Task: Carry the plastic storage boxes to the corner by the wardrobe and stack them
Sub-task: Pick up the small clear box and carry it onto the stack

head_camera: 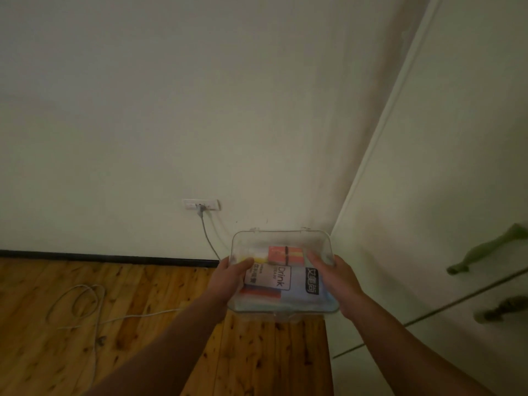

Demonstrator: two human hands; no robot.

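Observation:
A clear plastic storage box (281,238) with a shut lid is in front of me, in the corner between the wall and the white wardrobe (428,224). Through its lid show colourful packets, one marked "Drink". My left hand (230,278) grips the box's left side with the thumb on the lid. My right hand (333,277) grips its right side, fingers over the lid. Whether the box rests on the floor or on something under it I cannot tell.
A wooden floor (128,324) runs to a dark skirting board. A wall socket (201,204) holds a grey plug whose cable drops behind the box. A white cable (85,304) lies looped on the floor at left. The wardrobe has green handles (485,250).

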